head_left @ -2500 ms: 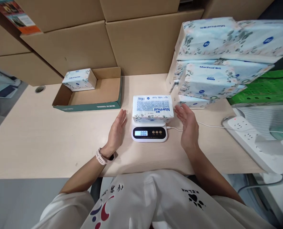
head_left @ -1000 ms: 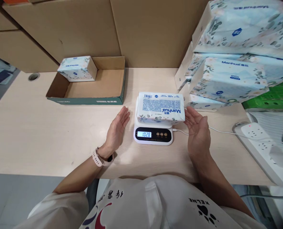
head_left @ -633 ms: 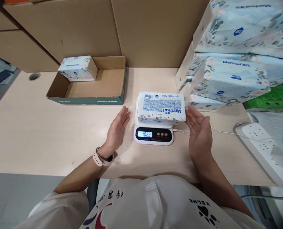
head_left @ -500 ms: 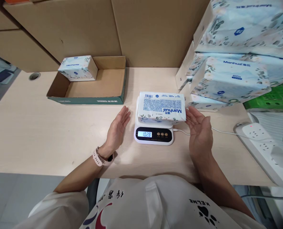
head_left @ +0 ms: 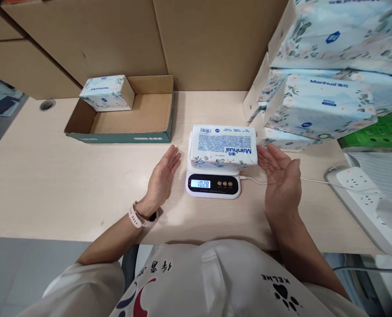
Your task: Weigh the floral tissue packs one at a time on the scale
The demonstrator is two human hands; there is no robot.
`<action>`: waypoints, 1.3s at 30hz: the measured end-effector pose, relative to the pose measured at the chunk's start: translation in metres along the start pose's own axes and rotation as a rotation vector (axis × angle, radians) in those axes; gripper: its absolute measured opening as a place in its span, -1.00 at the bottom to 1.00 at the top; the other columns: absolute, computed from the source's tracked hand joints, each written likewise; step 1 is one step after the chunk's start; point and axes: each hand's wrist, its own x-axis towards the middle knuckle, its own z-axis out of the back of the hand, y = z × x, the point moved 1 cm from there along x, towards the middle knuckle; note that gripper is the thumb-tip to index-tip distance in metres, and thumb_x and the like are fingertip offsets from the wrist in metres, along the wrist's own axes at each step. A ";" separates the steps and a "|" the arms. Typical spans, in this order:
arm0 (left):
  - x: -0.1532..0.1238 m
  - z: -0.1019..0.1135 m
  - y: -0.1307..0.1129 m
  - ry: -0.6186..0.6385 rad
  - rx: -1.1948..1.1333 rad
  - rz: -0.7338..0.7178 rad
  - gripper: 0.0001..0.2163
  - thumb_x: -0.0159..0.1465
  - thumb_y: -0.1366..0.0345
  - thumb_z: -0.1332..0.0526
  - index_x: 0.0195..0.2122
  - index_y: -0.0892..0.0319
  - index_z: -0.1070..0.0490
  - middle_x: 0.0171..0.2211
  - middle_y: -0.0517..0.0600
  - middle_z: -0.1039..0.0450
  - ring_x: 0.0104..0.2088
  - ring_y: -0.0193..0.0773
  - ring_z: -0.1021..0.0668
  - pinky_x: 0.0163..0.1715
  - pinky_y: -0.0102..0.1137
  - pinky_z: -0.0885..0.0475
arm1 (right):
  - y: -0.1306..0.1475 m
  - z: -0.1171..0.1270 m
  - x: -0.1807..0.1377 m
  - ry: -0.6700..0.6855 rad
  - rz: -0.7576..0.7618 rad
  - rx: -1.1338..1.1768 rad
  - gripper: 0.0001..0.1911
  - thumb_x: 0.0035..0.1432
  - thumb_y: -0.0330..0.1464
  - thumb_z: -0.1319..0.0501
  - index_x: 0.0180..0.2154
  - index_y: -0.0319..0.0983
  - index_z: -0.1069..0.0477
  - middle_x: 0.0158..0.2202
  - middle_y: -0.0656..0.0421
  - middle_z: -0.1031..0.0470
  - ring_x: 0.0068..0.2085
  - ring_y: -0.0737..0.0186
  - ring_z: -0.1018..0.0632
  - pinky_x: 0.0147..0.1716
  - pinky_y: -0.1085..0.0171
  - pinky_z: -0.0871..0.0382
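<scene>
A pack of tissues [head_left: 223, 145] with blue print lies flat on a white digital scale [head_left: 213, 194], whose lit display reads 102.8. Left of the scale, my left hand [head_left: 163, 177] is open over the table, fingers extended and apart from the pack. My right hand [head_left: 282, 180] is open with the palm turned up, its fingertips close by the pack's right end; whether they touch it I cannot tell. Neither hand holds anything.
A shallow cardboard box [head_left: 120, 137] at the back left holds another tissue pack [head_left: 108, 93]. Stacked tissue packs [head_left: 321, 105] stand at the right, near a green crate [head_left: 374, 132]. A white power strip [head_left: 364, 193] lies at the right edge, and a white cable [head_left: 315, 179] crosses the table.
My right hand has shifted slightly to the right, its palm turned up a little more. My left hand, the pack and the scale reading stay the same.
</scene>
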 end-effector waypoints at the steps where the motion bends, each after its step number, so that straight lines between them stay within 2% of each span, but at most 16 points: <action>1: 0.000 0.000 0.000 -0.007 -0.009 0.002 -0.46 0.41 -0.12 -0.20 0.33 -0.02 -0.46 0.49 0.02 -0.29 0.55 0.07 -0.23 0.57 -0.04 -0.16 | 0.000 0.000 0.000 0.002 0.000 0.001 -0.31 0.41 0.21 0.04 0.16 -0.07 -0.55 0.19 0.06 -0.64 0.35 -0.06 -0.54 0.41 -0.21 -0.32; 7: 0.000 0.000 -0.002 -0.037 -0.054 0.034 -0.47 0.37 -0.11 -0.26 0.29 -0.02 -0.48 0.45 -0.03 -0.35 0.53 0.03 -0.28 0.59 -0.04 -0.13 | 0.001 0.001 -0.002 0.019 0.011 0.027 -0.34 0.44 0.17 0.04 0.17 -0.07 -0.55 0.19 0.07 -0.64 0.35 -0.02 -0.54 0.44 -0.22 -0.28; 14: 0.000 -0.002 -0.002 -0.016 0.012 0.006 -0.41 0.39 -0.14 -0.20 0.37 0.00 -0.40 0.52 0.05 -0.23 0.56 0.10 -0.20 0.57 -0.01 -0.15 | 0.000 0.001 0.001 -0.003 0.017 0.044 -0.32 0.41 0.19 0.03 0.14 -0.09 -0.58 0.16 0.06 -0.66 0.31 -0.05 -0.57 0.43 -0.23 -0.29; 18: -0.005 -0.002 -0.003 0.054 0.091 -0.075 -0.43 0.46 -0.16 -0.14 0.40 -0.06 -0.38 0.56 -0.06 -0.11 0.60 0.02 -0.08 0.61 -0.05 -0.03 | -0.003 0.003 0.002 0.009 0.016 0.037 -0.28 0.40 0.23 0.04 0.15 -0.09 -0.59 0.19 0.06 -0.65 0.33 -0.06 -0.56 0.44 -0.23 -0.27; 22: -0.008 -0.002 -0.004 0.118 0.234 -0.191 -0.49 0.52 -0.14 -0.06 0.42 -0.18 -0.36 0.57 -0.26 -0.06 0.63 -0.12 0.05 0.64 -0.15 0.20 | -0.016 0.008 0.005 0.052 -0.011 0.016 -0.21 0.36 0.28 0.06 0.19 -0.08 -0.57 0.25 0.06 -0.62 0.38 -0.05 -0.52 0.50 -0.23 -0.15; 26: -0.007 -0.019 -0.006 0.180 0.272 -0.217 -0.44 0.48 -0.21 -0.09 0.42 -0.17 -0.37 0.55 -0.22 -0.12 0.62 -0.03 0.03 0.64 -0.12 0.21 | -0.020 0.000 0.001 0.144 -0.062 -0.098 -0.19 0.33 0.31 0.03 0.29 -0.02 -0.48 0.39 0.15 -0.49 0.50 -0.01 -0.36 0.59 -0.19 0.06; 28: -0.007 -0.034 -0.013 0.261 0.288 -0.239 -0.42 0.47 -0.21 -0.10 0.44 -0.17 -0.33 0.53 -0.19 -0.18 0.61 -0.01 -0.02 0.64 -0.11 0.18 | -0.010 -0.010 -0.006 0.238 -0.053 -0.159 -0.20 0.33 0.30 -0.02 0.32 -0.01 -0.44 0.42 0.16 -0.44 0.51 -0.01 -0.33 0.58 -0.17 0.02; 30: -0.005 -0.046 -0.027 0.302 0.294 -0.288 -0.42 0.47 -0.20 -0.12 0.45 -0.15 -0.32 0.50 -0.16 -0.25 0.60 0.00 -0.08 0.64 -0.09 0.14 | 0.008 -0.022 -0.013 0.323 -0.022 -0.187 -0.24 0.34 0.27 -0.05 0.33 0.00 -0.42 0.41 0.15 -0.45 0.48 -0.02 -0.38 0.55 -0.17 -0.12; 33: 0.008 -0.049 -0.063 0.206 0.271 -0.460 -0.43 0.42 -0.21 -0.21 0.35 -0.07 -0.44 0.42 -0.08 -0.39 0.55 0.08 -0.21 0.60 -0.06 -0.06 | 0.045 -0.051 -0.012 0.445 0.096 -0.190 -0.24 0.37 0.24 -0.05 0.40 0.02 -0.31 0.46 0.16 -0.38 0.51 -0.03 -0.32 0.55 -0.15 -0.13; 36: 0.041 -0.029 -0.107 0.013 0.241 -0.706 -0.50 0.40 -0.14 -0.28 0.24 0.02 -0.49 0.33 -0.02 -0.47 0.43 0.08 -0.39 0.46 -0.11 -0.29 | 0.071 -0.101 0.009 0.603 0.265 -0.232 -0.13 0.38 0.23 -0.04 0.52 -0.01 -0.05 0.59 0.18 -0.10 0.59 -0.04 -0.15 0.58 -0.15 -0.02; 38: 0.071 -0.006 -0.131 -0.098 0.278 -0.845 -0.54 0.47 0.01 -0.27 0.31 0.07 -0.38 0.34 -0.04 -0.44 0.41 0.00 -0.40 0.41 -0.16 -0.30 | 0.073 -0.146 0.032 0.662 0.331 -0.313 -0.07 0.38 0.21 -0.06 0.56 -0.07 0.05 0.63 0.18 0.07 0.61 -0.06 -0.05 0.59 -0.17 0.00; 39: 0.087 0.008 -0.139 -0.151 0.318 -0.858 -0.52 0.50 0.04 -0.23 0.36 0.07 -0.29 0.36 -0.07 -0.41 0.41 -0.06 -0.39 0.40 -0.19 -0.28 | 0.070 -0.169 0.044 0.677 0.368 -0.355 -0.06 0.38 0.21 -0.06 0.56 -0.10 0.07 0.64 0.17 0.09 0.62 -0.08 -0.03 0.58 -0.17 -0.01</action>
